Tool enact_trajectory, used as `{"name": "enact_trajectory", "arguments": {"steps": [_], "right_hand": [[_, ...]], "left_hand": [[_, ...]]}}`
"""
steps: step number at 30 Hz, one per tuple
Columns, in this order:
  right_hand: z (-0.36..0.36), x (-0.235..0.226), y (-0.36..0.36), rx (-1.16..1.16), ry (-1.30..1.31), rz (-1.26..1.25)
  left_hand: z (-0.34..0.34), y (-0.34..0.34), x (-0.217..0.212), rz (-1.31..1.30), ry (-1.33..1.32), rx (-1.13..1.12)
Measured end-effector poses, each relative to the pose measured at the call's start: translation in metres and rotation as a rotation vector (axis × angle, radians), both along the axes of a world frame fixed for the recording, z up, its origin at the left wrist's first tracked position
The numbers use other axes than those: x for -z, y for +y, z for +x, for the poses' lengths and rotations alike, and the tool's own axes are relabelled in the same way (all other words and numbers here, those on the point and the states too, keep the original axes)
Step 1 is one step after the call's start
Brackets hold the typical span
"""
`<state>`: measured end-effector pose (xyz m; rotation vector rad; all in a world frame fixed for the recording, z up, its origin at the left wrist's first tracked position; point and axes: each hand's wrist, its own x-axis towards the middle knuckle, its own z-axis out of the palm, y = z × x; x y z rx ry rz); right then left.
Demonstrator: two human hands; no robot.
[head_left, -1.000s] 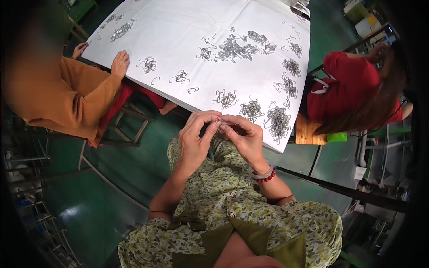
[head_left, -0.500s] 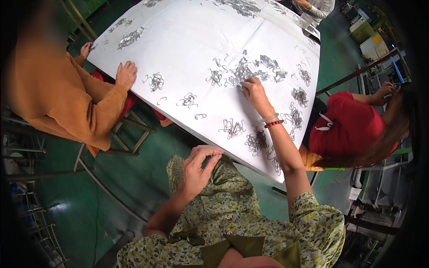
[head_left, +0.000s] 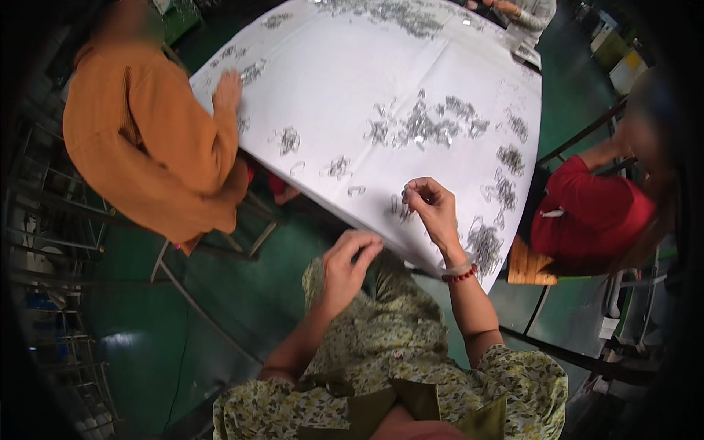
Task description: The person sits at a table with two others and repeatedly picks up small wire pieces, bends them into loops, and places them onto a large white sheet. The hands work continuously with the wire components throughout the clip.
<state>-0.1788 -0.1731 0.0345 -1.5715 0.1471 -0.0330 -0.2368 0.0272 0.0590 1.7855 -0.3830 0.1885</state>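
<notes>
My left hand [head_left: 349, 268] hovers off the table's near edge, above my lap, its thumb and forefinger pinched; whatever they hold is too small to make out. Over the table's near part is my right hand [head_left: 433, 211], also pinched, and the thing at its fingertips is blurred. Under and beside it lies a small heap of bent wire hooks [head_left: 400, 208], partly covered by the hand. A heap of small shiny grey metal pieces [head_left: 425, 130] lies farther away. Another dark heap of wire hooks [head_left: 484, 248] sits beside my right wrist.
The white-covered table [head_left: 315, 81] bears several more hook clusters along its edges. A person in an orange top [head_left: 158, 139] works at the left, one in red [head_left: 594, 213] sits at the right, and another person [head_left: 529, 16] is at the far corner.
My right hand has come back from the grey metal heap toward me and nearer my left hand, which stays pinched. The view has shifted, and the person in orange has moved a hand.
</notes>
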Motion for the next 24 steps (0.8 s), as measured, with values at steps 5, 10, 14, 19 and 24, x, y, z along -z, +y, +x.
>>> {"name": "enact_trajectory", "arguments": {"steps": [5,10,14,19,24], "right_hand": [[-0.077,-0.042,0.040,-0.073,-0.194,0.132],[-0.077,-0.046,0.041,-0.067,-0.386,-0.116],[-0.073,-0.046,0.044,-0.063,-0.455,-0.137],[-0.077,-0.044,0.045,-0.122,-0.185,0.199],[-0.079,-0.028,0.043,-0.202,-0.056,0.142]], "left_hand": [[-0.006,0.000,0.012,-0.185,0.171,-0.008],[-0.011,-0.002,0.003,-0.142,0.161,-0.017],[-0.010,0.001,0.003,-0.147,0.132,-0.013],[-0.010,0.011,0.014,-0.088,0.092,0.073],[-0.007,0.024,0.041,-0.154,0.231,0.150]]}}
